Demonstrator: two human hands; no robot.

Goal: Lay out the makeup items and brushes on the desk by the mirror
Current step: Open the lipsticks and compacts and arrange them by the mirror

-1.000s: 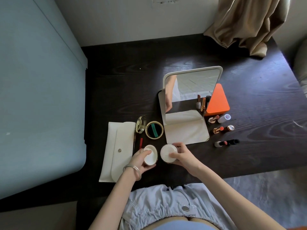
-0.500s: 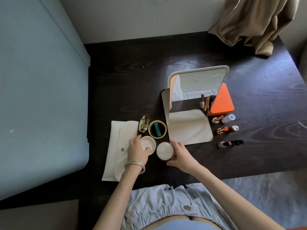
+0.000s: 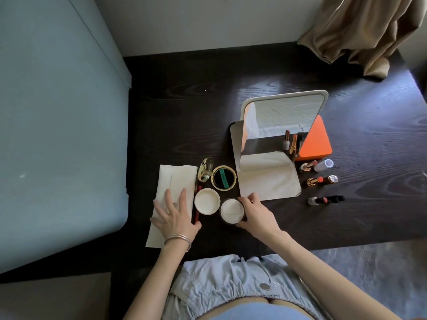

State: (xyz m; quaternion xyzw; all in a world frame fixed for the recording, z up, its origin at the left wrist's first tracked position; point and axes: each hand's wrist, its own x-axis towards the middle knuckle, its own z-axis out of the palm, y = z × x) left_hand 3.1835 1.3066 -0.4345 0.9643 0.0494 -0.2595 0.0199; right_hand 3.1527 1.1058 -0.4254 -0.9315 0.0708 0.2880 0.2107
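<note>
Right hand (image 3: 255,214) grips the open jar (image 3: 232,211) near the desk's front edge; left hand (image 3: 174,213) lies flat, fingers spread, on the white pouch (image 3: 175,181).

The jar stands just in front of the mirror (image 3: 280,125) base, its lid (image 3: 206,201) lying face up beside it, apparently touching. To finish well, I would set the jar down level, let go without tipping it, and leave a small gap from the lid. Counted: one jar, one lid, one gold compact (image 3: 223,177) open behind them, three uncapped lipsticks (image 3: 315,181) in a column right of the mirror, one orange box (image 3: 315,140), and one red pencil-like stick (image 3: 196,213) beside the pouch. I see no brushes laid out; they may be inside the pouch.
</note>
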